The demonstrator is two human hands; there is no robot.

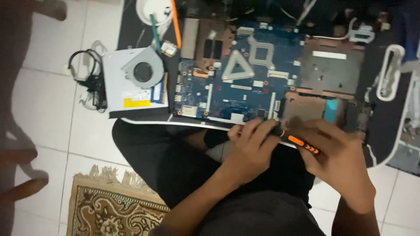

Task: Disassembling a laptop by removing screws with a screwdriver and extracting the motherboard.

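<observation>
Motherboard (238, 81): blue, bare and face up in the opened laptop base (332, 70) on the black table (385, 131), just above the person's lap.
Screwdriver (302, 145): black with orange grips, held low at the board's near edge.
Left hand (249, 150): curled closed around the screwdriver's front end, fingertips at the shaft.
Right hand (339, 159): gripping the handle from behind.
Done: cooling fan (143, 70) and a small card already lie apart on a silver drive (131, 89) to the left (cover off too).
Left: board not yet lifted; which screws remain I cannot tell.
</observation>
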